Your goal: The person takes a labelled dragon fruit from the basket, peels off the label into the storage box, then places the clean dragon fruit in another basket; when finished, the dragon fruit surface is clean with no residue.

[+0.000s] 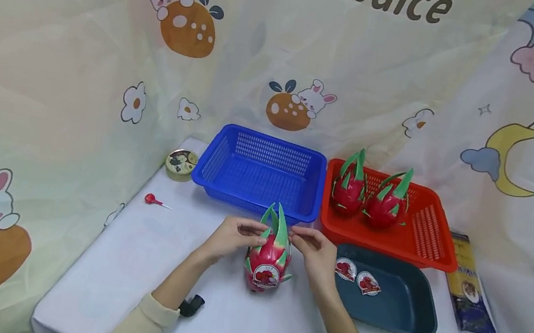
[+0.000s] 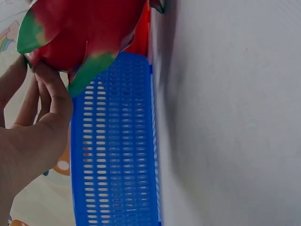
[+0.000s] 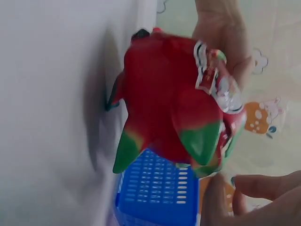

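Note:
A red dragon fruit (image 1: 267, 257) with green leaf tips stands upright near the middle of the white table. On its front is a round red-and-white sticker (image 1: 266, 276). My left hand (image 1: 238, 235) pinches a scale on the fruit's upper left between thumb and finger; the left wrist view shows the pinch from below. On the other side, my right hand (image 1: 315, 250) has its fingertips beside the long green leaves. In the right wrist view the right hand's fingers (image 3: 263, 186) are spread, close under the fruit (image 3: 164, 94), and nothing shows between them.
A blue basket (image 1: 255, 202) lies behind the fruit. Two more dragon fruits sit in the red basket (image 1: 436, 240). The dark tray (image 1: 399, 327) holds two stickers (image 1: 368, 284). A round tin (image 1: 180, 164), a red lollipop-like item (image 1: 150, 199) and a yellow-blue packet (image 1: 472, 292) lie further out.

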